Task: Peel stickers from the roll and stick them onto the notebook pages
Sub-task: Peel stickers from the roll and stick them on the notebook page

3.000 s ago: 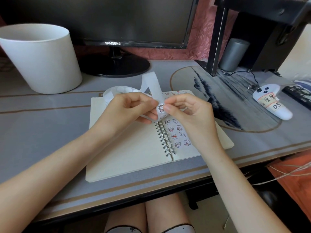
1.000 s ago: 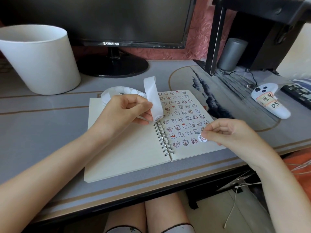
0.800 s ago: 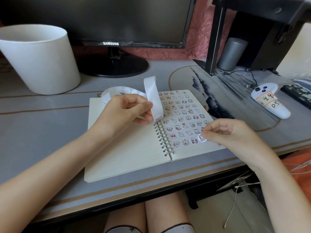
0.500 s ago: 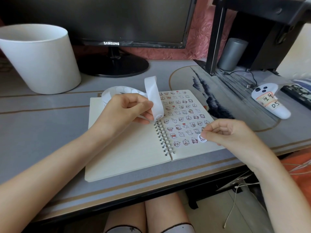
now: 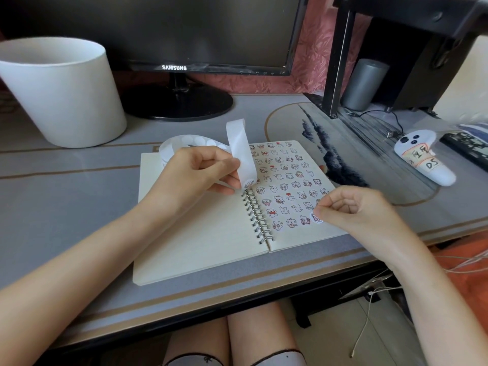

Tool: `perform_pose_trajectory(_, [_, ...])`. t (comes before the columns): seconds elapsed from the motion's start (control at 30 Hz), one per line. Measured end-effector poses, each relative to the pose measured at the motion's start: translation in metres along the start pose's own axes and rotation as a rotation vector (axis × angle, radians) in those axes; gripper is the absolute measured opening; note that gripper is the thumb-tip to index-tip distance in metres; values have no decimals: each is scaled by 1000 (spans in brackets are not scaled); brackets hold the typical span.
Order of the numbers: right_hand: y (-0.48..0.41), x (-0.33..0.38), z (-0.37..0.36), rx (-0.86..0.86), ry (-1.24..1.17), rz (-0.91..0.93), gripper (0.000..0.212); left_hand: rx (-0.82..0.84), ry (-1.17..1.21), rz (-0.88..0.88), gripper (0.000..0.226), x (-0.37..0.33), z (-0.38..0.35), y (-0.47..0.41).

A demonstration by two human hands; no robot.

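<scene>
Both hands pinched: the right hand [image 5: 353, 212] held a round sticker [image 5: 317, 218] at the near right of the sticker-filled page of the spiral notebook [image 5: 198, 247]; the left hand [image 5: 195, 178] held the backing strip [image 5: 239, 143] of the sticker roll [image 5: 169, 145] above the binding.

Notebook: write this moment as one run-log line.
left hand: holds sticker strip | right hand: pinches sticker at right page of notebook | step: placing

In my left hand [image 5: 195, 178] I am pinching the backing strip [image 5: 239, 143]: smooth, slightly glossy white paper. My right hand [image 5: 361, 210] is pinching a sticker [image 5: 316, 218], printed paper. The notebook [image 5: 198, 233] pages are looking matt cream; its spiral binding [image 5: 254, 215] shiny metal wire. The desk mat [image 5: 66, 202] is showing a smooth grey sheen.
</scene>
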State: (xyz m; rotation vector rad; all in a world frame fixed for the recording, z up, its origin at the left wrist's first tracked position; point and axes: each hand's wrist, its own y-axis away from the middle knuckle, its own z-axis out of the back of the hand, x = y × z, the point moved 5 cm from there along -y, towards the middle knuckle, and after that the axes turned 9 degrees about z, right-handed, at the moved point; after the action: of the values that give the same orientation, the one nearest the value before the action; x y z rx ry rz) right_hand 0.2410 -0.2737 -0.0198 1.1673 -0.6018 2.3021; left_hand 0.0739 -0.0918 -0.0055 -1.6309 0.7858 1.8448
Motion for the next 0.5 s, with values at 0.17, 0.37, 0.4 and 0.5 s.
perform_pose_trajectory(0.17, [1,0,-1,-10,25,16,11,1,-8,-7,17,0,0,0])
perform_pose_trajectory(0.37, [2,2,-2,-17,41,44,11,-4,-12,-8,17,1,0,0])
perform_pose_trajectory(0.4, [3,2,-3,-17,36,51,12,-4,-12,-7,17,0,0,0])
perform_pose_trajectory(0.5, [4,-1,-2,-27,16,58,12,-8,-10,-4,17,0,0,0])
